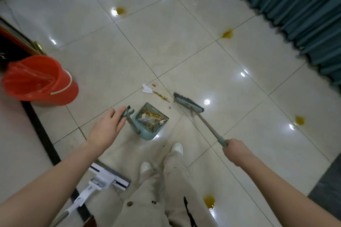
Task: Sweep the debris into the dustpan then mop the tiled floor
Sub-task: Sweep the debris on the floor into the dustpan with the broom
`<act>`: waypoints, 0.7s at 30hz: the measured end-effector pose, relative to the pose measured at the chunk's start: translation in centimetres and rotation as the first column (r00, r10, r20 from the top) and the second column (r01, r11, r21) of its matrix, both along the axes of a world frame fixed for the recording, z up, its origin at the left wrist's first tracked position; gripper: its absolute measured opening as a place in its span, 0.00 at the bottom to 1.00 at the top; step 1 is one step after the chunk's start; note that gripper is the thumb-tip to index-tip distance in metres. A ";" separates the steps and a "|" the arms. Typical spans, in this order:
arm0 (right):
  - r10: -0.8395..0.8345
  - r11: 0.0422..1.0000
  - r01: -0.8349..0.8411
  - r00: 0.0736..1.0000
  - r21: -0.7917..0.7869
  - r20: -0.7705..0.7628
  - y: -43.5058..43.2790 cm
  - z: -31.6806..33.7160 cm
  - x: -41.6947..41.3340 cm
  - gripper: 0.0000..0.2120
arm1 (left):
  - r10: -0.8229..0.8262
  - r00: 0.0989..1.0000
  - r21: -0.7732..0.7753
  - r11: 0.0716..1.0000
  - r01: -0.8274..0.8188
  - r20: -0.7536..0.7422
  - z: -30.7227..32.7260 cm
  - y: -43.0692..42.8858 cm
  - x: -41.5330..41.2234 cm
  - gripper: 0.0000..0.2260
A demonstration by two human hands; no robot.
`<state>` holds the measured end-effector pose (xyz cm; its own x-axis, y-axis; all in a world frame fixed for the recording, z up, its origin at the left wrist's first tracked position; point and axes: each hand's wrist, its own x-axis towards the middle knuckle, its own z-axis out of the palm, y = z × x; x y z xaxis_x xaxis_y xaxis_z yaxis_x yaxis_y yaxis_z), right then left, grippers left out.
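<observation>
Dustpan (150, 121) part-filled; crumbs (162, 96) left; my right hand (235, 150) grips broom (188, 105), left hand (108, 127) seemingly loose on handle; mopping undone.

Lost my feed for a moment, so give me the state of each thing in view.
Dustpan: upright on the floor, holding debris.
Left hand: open, at the dustpan handle.
Broom: head on the floor, gripped by right hand.
Loose debris: unswept, beside paper scrap.
Mop: lying unused.
Red bucket: tilted, bag-lined.
Yellow stains: unmopped.

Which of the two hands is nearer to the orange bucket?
Left. The left hand is just right of the orange bucket; the right hand is far across, holding the broom.
</observation>
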<state>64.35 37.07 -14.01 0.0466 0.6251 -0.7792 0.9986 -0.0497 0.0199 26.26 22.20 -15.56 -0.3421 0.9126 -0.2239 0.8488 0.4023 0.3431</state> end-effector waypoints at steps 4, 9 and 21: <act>0.097 0.994 -0.096 0.995 -0.045 0.020 -2.6 0.9 0.0 0.15 | -0.009 1.000 0.017 1.000 0.009 0.000 -0.1 -0.4 0.3 0.15; 0.196 0.975 -0.197 0.980 -0.104 -0.015 -5.7 1.8 -0.7 0.13 | -0.022 1.000 0.019 1.000 0.022 -0.004 0.0 0.3 0.5 0.16; 0.044 0.997 -0.034 0.987 0.063 -0.155 -4.4 5.5 1.2 0.13 | 0.017 0.998 0.019 1.000 -0.016 -0.057 -0.3 -0.8 0.3 0.17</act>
